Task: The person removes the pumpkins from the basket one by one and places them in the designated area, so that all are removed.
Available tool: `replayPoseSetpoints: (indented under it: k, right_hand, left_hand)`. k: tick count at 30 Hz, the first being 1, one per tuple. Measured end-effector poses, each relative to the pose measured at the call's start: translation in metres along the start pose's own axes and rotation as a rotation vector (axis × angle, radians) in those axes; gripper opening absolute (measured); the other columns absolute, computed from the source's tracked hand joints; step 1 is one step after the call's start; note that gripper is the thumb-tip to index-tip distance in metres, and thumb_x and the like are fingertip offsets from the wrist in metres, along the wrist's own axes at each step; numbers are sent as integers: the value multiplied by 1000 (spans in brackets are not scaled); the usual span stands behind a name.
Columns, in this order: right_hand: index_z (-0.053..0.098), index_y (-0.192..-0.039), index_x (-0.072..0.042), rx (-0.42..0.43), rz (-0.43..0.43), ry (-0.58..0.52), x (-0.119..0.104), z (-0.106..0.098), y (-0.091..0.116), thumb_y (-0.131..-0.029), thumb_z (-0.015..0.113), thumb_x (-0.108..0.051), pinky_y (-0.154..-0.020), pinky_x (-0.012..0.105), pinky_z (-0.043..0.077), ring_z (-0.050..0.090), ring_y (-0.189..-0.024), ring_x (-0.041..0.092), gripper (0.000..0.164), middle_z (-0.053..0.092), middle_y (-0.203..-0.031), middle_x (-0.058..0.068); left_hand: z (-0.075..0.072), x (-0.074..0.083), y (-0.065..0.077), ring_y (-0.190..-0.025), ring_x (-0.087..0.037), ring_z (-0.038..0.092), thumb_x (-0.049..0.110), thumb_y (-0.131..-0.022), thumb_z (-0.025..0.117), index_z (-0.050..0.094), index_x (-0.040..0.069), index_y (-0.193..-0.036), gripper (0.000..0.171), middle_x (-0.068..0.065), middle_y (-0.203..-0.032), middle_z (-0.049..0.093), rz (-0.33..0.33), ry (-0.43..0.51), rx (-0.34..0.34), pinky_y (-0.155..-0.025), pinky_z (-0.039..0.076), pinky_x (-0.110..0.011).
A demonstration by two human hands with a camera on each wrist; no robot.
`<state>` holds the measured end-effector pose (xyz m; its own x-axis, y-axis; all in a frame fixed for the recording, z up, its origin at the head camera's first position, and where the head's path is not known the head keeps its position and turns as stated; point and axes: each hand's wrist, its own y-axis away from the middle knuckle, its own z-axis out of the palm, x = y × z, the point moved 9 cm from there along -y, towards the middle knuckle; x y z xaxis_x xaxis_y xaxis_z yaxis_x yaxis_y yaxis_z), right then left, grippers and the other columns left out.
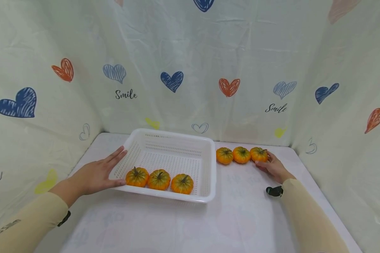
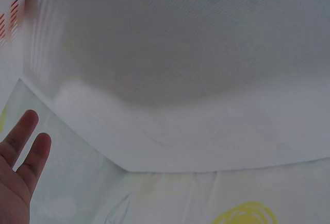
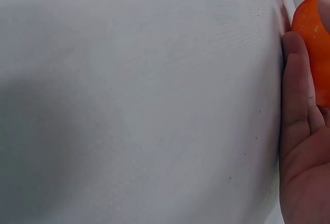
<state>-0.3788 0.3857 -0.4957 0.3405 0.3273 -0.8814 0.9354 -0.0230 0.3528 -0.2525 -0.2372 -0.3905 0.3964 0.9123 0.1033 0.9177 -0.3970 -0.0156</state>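
In the head view, my right hand [image 1: 274, 169] holds the rightmost small orange pumpkin [image 1: 258, 154] between thumb and fingers. The right wrist view shows the fingers [image 3: 296, 95] along the side of that pumpkin [image 3: 315, 44]. Two more pumpkins, a middle one [image 1: 241, 155] and a left one [image 1: 224, 156], stand beside it in a row. My left hand [image 1: 96, 174] is spread with straight fingers at the left side of a white plastic basket [image 1: 213, 175]. Three pumpkins [image 1: 158, 180] sit along the basket's near side, stems up.
A white-covered table [image 1: 240, 218] lies under everything. Pale curtains [image 1: 196, 109] printed with hearts and "Smile" enclose it at the back and both sides. The pumpkin row stands just right of the basket, near the table's back edge.
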Motion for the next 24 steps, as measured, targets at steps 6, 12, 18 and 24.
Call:
replayPoseSetpoints:
  k: [6, 12, 18, 24]
  right_hand:
    - [-14, -158, -13, -6, -7, -12, 1, 0, 2, -94, 73, -26, -118, 51, 13, 4, -149, 41, 109, -13, -164, 18]
    - [-15, -158, -12, -19, -23, -34, 1, 1, 5, -94, 72, -23, -117, 49, 19, 16, -148, 39, 108, -12, -164, 18]
    - [-17, -156, -7, -51, -38, 39, 0, -2, 14, -97, 68, -24, -112, 46, 31, 51, -130, 32, 105, -7, -164, 22]
    - [-14, -157, -4, -18, -100, 181, -13, -18, 29, -98, 67, -29, -98, 34, 49, 66, -104, 20, 103, 0, -163, 27]
  left_hand:
    - [1, -1, 0, -118, -47, 57, 72, -87, 54, 13, 17, -161, 102, -7, -167, 8, -4, 4, -5, -88, 51, -60]
    - [0, -1, 0, -119, -47, 56, 71, -87, 55, 14, 18, -161, 100, -7, -167, 9, 1, 20, -2, -87, 51, -61]
    - [1, -1, 0, -119, -47, 56, 72, -87, 54, 13, 18, -161, 101, -7, -167, 9, -2, 22, -1, -88, 50, -61]
    - [0, 0, 0, -118, -47, 57, 72, -87, 54, 14, 17, -161, 101, -8, -167, 10, -2, 23, -3, -89, 50, -62]
